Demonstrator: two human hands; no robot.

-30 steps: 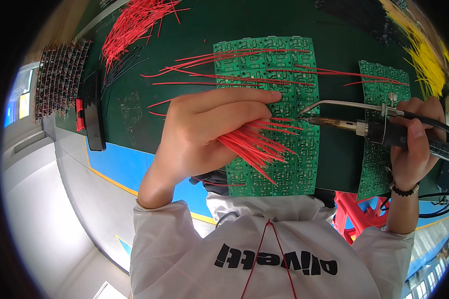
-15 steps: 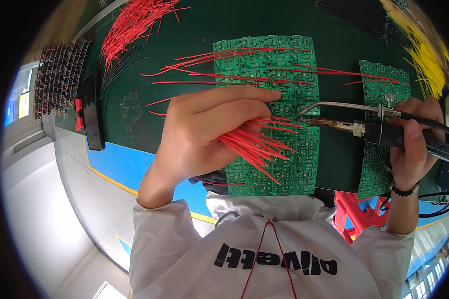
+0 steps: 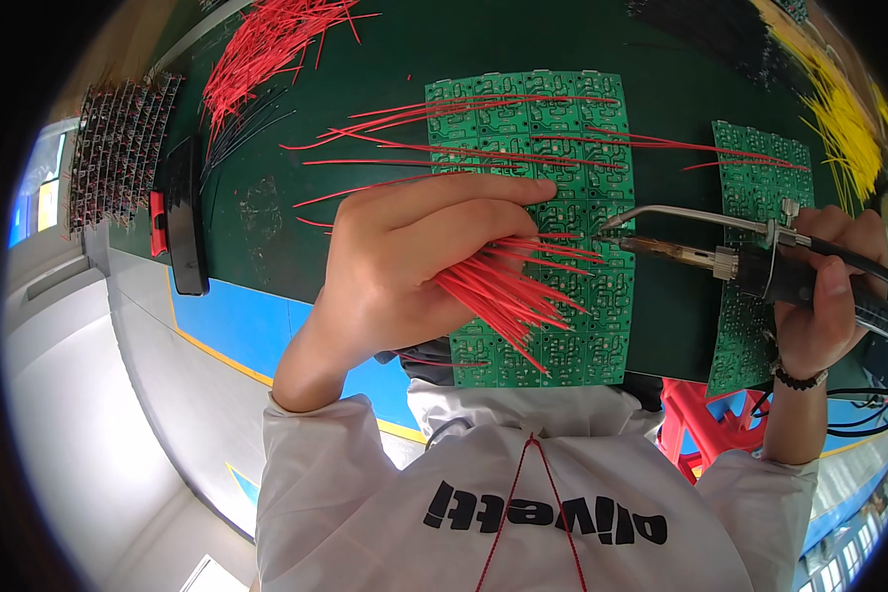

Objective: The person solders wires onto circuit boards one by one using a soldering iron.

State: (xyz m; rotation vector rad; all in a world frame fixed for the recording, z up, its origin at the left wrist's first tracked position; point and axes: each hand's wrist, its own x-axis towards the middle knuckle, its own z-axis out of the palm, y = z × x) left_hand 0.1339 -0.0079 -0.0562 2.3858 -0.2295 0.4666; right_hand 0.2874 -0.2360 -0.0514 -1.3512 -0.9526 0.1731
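Note:
My left hand [image 3: 390,261] is closed around a bundle of red wires [image 3: 508,296], whose ends fan out to the right over a green circuit board panel [image 3: 607,335]. Its index finger stretches over the board. My right hand [image 3: 829,286] grips a soldering iron [image 3: 789,279] by its dark handle. A thin bent metal tube [image 3: 686,211] is clamped along the iron, and both tips come together at the panel just right of the bundle's upper wire ends. Whether the iron's tip touches the board I cannot tell. Several single red wires [image 3: 385,163] lie across the panel's upper half.
A second green panel [image 3: 740,335] lies under my right hand's side. Piles of red wires [image 3: 271,54], black wires [image 3: 705,35] and yellow wires [image 3: 844,128] lie at the far side. At left are a black phone-like object [image 3: 185,222] and a stack of populated boards [image 3: 118,158].
The soldering iron and its tube have shifted slightly right and toward me, tilting a little. My left hand and its wires have barely moved.

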